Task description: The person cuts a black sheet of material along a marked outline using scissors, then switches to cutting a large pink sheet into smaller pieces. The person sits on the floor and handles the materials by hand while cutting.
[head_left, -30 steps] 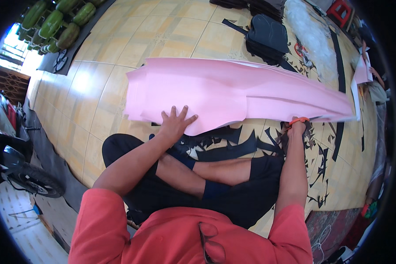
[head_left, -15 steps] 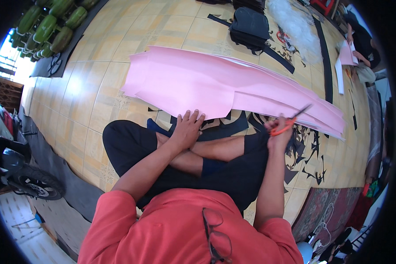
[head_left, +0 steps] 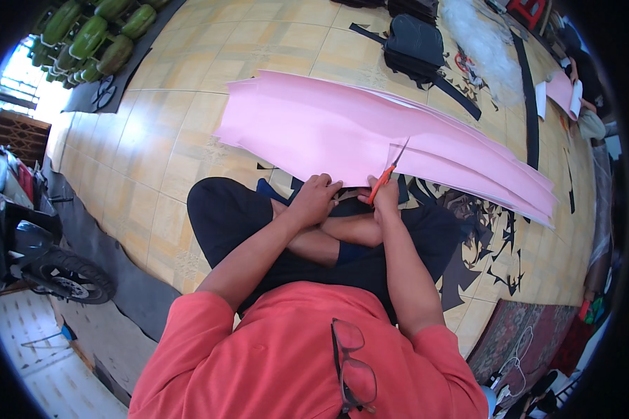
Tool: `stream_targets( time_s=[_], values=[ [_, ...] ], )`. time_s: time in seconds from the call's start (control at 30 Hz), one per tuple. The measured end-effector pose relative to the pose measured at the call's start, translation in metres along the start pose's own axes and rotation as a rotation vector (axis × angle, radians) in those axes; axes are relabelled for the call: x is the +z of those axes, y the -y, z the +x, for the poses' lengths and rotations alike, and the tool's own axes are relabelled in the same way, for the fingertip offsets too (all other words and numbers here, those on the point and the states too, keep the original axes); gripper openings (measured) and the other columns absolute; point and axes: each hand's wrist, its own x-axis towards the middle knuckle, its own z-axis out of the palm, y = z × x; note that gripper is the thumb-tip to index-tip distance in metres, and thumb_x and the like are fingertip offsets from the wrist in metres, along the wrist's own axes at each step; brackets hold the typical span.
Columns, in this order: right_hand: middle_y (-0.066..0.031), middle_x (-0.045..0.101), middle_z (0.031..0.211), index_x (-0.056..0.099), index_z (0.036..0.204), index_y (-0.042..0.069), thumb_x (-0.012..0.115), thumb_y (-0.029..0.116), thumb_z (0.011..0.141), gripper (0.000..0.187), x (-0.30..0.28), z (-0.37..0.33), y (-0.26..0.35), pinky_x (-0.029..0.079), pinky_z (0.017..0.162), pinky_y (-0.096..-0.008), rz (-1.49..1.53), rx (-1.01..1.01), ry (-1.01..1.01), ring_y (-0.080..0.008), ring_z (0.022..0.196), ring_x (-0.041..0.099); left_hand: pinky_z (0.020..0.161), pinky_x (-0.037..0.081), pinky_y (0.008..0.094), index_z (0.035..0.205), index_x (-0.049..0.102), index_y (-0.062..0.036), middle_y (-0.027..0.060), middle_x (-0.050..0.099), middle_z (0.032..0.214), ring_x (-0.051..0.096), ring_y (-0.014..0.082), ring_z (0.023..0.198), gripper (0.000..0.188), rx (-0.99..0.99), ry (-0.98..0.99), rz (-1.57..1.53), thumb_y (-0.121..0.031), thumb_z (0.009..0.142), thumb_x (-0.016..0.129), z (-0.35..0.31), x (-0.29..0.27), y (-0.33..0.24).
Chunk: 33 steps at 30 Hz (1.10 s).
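A long stack of pink sheets (head_left: 307, 126) lies across the tiled floor before my crossed legs. At its near edge my left hand (head_left: 316, 200) pinches the top sheet, fingers bent over the border and thumb mostly hidden. Just to the right, my right hand (head_left: 386, 198) holds orange-handled scissors (head_left: 383, 183) by the handles. Their dark blades point away from me over the pink sheets, looking closed. Dark cut scraps (head_left: 468, 216) are strewn under and beside the stack's near right part.
A black bag (head_left: 414, 47) sits beyond the stack, with white fluffy material (head_left: 486, 52) beside it. At far right another person (head_left: 586, 84) handles pink and white sheets. Green gas cylinders (head_left: 91, 38) stand far left; a motorcycle (head_left: 45, 258) is at left. A patterned rug (head_left: 521, 335) lies right.
My right hand has brought the scissors leftward, close to my left hand. The left fingers, which lay flat on the pink sheet, are now bent at its edge. The view has shifted slightly.
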Motion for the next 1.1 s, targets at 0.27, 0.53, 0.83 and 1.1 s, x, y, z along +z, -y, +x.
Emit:
stream_targets(
  time_s=[0.27, 0.53, 0.83, 1.1],
  values=[
    [-0.0115, 0.058, 0.088, 0.044, 0.097, 0.003, 0.054, -0.002, 0.081, 0.020, -0.014, 0.012, -0.007, 0.061, 0.058, -0.0356, 0.185, -0.048, -0.008, -0.0264, 0.072, 0.067, 0.077, 0.053, 0.0370, 0.111, 0.056, -0.0029, 0.0123, 0.059, 0.099, 0.063, 0.0258, 0.087, 0.036, -0.598, -0.102, -0.739, -0.033, 0.092, 0.063, -0.014, -0.006, 0.001],
    [-0.0087, 0.052, 0.087, 0.042, 0.098, 0.002, 0.058, -0.001, 0.085, 0.021, -0.012, -0.008, -0.002, 0.059, 0.055, -0.0301, 0.180, -0.227, 0.064, -0.0177, 0.067, 0.061, 0.082, 0.054, 0.0393, 0.129, 0.042, -0.0001, 0.0147, 0.061, 0.106, 0.064, 0.0264, 0.097, 0.068, -0.690, 0.090, -1.770, -0.058, 0.094, 0.049, 0.032, 0.006, -0.007],
    [-0.0061, 0.051, 0.083, 0.044, 0.098, 0.002, 0.063, 0.012, 0.090, 0.022, 0.005, -0.082, 0.018, 0.057, 0.053, -0.0270, 0.241, -0.169, 0.083, -0.0144, 0.064, 0.061, 0.091, 0.054, 0.0493, 0.129, 0.041, 0.0053, 0.0202, 0.054, 0.123, 0.060, 0.0362, 0.108, 0.042, -0.759, -0.341, -1.804, 0.004, 0.087, 0.049, 0.021, 0.001, -0.035],
    [-0.0056, 0.052, 0.069, 0.053, 0.101, -0.002, 0.040, 0.068, 0.092, 0.071, -0.003, -0.137, 0.013, 0.053, 0.044, -0.0345, 0.240, 0.298, 0.243, -0.0174, 0.050, 0.058, 0.095, 0.053, 0.0428, 0.134, 0.039, 0.0007, 0.0172, 0.051, 0.126, 0.057, 0.0303, 0.114, 0.051, -0.771, -0.512, -1.728, 0.011, 0.085, 0.052, -0.027, -0.049, -0.014]
  ],
)
